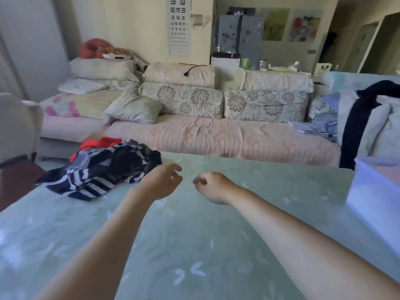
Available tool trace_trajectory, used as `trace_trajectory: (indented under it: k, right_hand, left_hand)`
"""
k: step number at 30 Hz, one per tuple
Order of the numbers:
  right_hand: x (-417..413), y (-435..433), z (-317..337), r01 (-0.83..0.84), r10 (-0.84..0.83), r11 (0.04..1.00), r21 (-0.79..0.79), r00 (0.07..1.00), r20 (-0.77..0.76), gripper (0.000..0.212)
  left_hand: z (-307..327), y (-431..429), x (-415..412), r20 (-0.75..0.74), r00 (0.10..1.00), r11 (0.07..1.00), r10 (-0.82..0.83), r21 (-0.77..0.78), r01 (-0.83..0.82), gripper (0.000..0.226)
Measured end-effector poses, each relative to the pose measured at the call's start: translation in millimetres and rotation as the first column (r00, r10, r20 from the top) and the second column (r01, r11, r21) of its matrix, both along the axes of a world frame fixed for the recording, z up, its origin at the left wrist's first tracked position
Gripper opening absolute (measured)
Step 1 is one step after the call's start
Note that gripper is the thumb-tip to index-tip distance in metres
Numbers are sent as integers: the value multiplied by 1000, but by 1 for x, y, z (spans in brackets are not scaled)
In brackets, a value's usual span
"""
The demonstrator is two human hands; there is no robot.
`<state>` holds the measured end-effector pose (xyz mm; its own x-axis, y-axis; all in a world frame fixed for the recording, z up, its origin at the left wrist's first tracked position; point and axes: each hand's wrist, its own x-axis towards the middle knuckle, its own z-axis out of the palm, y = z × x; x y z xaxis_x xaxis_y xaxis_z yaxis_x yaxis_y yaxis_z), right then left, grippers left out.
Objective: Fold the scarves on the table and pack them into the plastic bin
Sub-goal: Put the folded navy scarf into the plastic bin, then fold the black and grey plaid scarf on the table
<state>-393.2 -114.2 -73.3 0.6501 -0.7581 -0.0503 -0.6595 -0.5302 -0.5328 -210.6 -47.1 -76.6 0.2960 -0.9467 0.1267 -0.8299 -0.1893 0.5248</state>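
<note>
Left hand (164, 180) and right hand (213, 187) are hovering loosely curled, empty; crumpled striped scarves (104, 169) are lying at ten o'clock, boxy translucent plastic bin (376, 191) at three.

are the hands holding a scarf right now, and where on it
Nothing is held. The left hand and right hand are empty, fingers loosely curled; the scarves lie piled, untouched.

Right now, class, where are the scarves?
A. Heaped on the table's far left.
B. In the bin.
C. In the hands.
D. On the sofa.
A: the scarves lie in a heap on the table, far left, held by neither the left hand nor the right hand; the bin stands at right.
</note>
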Motion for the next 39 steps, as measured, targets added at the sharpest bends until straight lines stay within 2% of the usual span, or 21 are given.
trace_trajectory:
  k: [3,7,10,12,15,18,21,22,23,25,27,30,33,35,37,39]
  right_hand:
    - [78,3,-26,-51,51,998,44,999,-5,39]
    - [169,0,-61,-105,106,994,39,994,-17,41]
    - [223,-15,-82,-162,156,984,-72,985,-80,47]
    - [256,-29,-92,-178,167,974,-136,982,-93,53]
    - [296,-50,-98,-188,161,937,-293,980,-115,68]
    - [332,-68,-103,-200,99,870,-451,966,-238,91]
    - [358,-91,-107,-262,51,756,-600,937,-346,104]
    - [364,-97,-107,-280,37,734,-619,927,-374,99]
    - [368,-102,-105,-284,38,729,-623,925,-378,85]
    - [371,-108,-100,-267,94,738,-619,950,-298,44]
    - [367,-109,-95,-262,179,765,-588,964,-197,27]
    - [341,-97,-86,-293,300,806,-515,951,-72,21]
    - [298,-76,-74,-341,391,787,-514,920,-12,19]
    - [263,-62,-68,-371,430,786,-495,903,6,18]
    - [230,-53,-62,-348,412,802,-486,911,26,15]
    - [197,-47,-57,-316,366,807,-498,931,2,21]
  left_hand:
    - [-19,19,75,57,990,992,129,-9,-128,37]
    - [-62,32,157,42,965,965,260,-15,-260,37]
    - [-82,27,199,16,959,959,284,-2,-284,43]
    - [-92,21,222,22,949,948,314,-53,-312,49]
    - [-109,15,242,48,929,930,366,-62,-363,60]
    - [-130,10,250,2,932,931,363,27,-363,70]
    - [-139,4,251,33,927,927,373,16,-374,71]
    - [-139,2,252,40,924,925,379,4,-380,71]
    - [-138,0,251,34,922,922,387,-18,-386,70]
    - [-134,-5,250,19,918,914,397,-99,-393,69]
    - [-131,-10,249,20,913,895,407,-209,-394,71]
    - [-124,-16,242,50,920,883,388,-306,-356,83]
    - [-119,-19,225,172,918,917,357,-251,-310,90]
    - [-117,-20,211,280,893,923,352,-266,-280,76]
    - [-107,-21,197,338,887,929,313,-302,-213,49]
    - [-90,-19,177,311,931,970,192,-204,-132,31]
